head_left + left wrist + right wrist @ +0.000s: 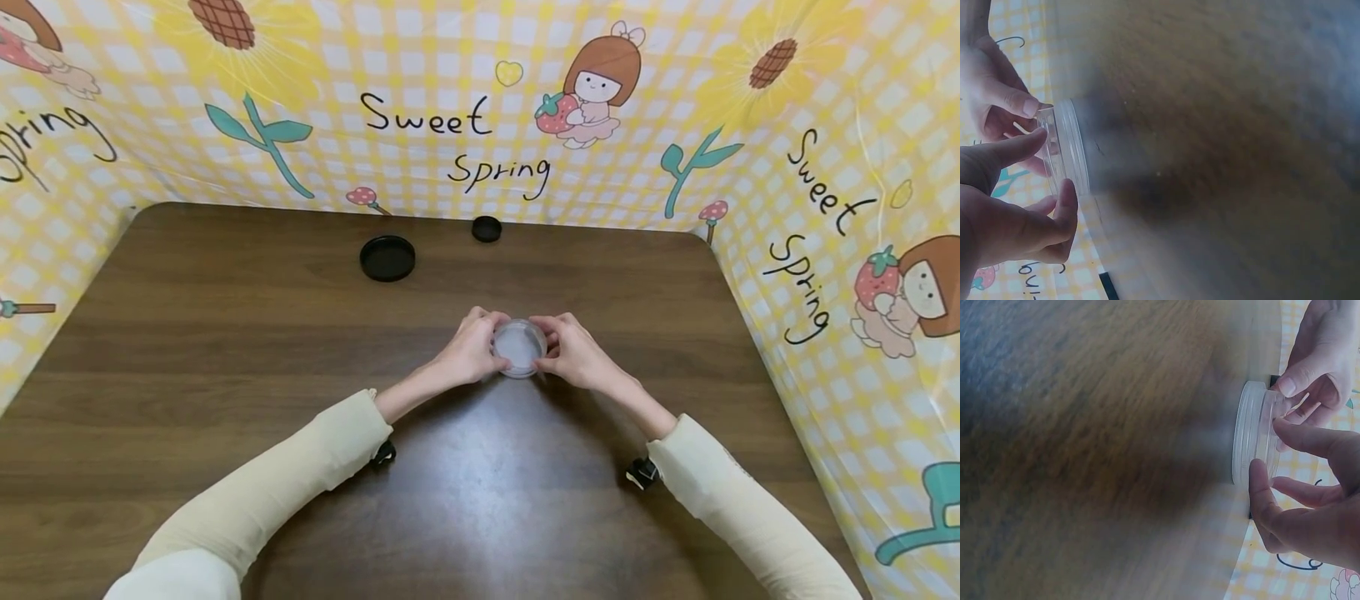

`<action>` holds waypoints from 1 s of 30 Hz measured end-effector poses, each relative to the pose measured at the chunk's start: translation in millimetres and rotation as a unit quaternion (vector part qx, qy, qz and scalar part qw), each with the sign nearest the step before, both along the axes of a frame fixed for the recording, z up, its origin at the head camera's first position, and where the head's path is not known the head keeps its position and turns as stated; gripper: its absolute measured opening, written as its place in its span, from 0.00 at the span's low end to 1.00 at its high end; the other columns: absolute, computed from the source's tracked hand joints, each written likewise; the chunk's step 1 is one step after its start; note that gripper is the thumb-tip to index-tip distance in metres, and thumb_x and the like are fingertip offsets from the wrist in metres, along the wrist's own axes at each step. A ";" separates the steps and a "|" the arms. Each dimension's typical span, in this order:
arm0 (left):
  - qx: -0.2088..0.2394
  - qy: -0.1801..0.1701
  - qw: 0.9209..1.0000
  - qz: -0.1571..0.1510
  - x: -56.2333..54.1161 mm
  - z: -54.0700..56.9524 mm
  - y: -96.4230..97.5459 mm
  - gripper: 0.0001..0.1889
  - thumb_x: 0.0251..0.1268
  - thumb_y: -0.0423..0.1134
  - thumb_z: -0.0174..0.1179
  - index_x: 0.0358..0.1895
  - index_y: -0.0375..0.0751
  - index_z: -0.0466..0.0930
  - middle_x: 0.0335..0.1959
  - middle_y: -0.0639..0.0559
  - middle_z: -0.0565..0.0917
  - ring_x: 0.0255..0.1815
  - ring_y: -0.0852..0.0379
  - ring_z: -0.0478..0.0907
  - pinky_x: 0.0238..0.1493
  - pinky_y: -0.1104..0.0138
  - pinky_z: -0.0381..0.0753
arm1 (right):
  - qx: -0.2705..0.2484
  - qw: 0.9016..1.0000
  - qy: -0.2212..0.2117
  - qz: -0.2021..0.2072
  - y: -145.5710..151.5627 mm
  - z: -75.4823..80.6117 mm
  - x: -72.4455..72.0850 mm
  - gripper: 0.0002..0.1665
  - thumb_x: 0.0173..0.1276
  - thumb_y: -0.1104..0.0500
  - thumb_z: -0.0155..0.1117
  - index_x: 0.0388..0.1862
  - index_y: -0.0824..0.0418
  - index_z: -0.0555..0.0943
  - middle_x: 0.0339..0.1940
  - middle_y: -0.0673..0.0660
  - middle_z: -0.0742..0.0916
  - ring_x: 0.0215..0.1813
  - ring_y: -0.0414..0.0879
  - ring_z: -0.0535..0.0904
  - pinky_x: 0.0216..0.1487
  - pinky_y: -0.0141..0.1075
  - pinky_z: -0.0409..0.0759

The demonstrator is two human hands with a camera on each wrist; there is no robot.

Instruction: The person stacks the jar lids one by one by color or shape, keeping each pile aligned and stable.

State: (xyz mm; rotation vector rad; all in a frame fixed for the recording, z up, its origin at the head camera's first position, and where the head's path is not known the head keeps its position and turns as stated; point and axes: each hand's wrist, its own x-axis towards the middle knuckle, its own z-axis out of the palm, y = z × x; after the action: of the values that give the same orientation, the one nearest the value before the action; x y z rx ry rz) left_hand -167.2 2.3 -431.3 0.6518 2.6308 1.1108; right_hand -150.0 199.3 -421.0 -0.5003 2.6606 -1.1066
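A clear, shallow round plastic container (520, 348) is on the brown table between both hands. My left hand (474, 348) grips its left side, thumb at the near edge and fingers round the far side. From the right, my right hand (576, 354) holds the opposite side in the same way. In the left wrist view, the transparent wall of the container (1069, 147) shows ridged rings close to the table surface. The right wrist view has fingertips of both hands pressed at the rim and wall of the container (1254, 434).
A larger black round lid (387, 258) lies with its raised rim up toward the back of the table (225, 333). Right of it, near the back edge, is a smaller black lid (487, 229). A yellow checked cloth (420, 167) with cartoon prints surrounds the back and sides.
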 end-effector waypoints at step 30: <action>0.010 -0.026 1.000 -0.004 -2.3 -0.1 -4.5 0.38 0.50 0.35 0.74 0.65 0.29 0.68 0.53 0.37 0.72 0.52 0.45 0.70 0.51 0.60 0.74 | -0.006 1.000 -0.009 0.024 0.2 3.6 -1.4 0.40 0.55 0.74 0.71 0.66 0.76 0.66 0.50 0.72 0.69 0.46 0.59 0.81 0.40 0.32 0.82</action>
State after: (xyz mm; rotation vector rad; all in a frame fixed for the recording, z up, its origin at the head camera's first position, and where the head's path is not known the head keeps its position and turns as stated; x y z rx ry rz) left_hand -169.5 -2.2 -431.3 0.6275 2.5745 1.1364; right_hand -151.4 199.4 -417.4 -0.5516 2.6139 -1.1096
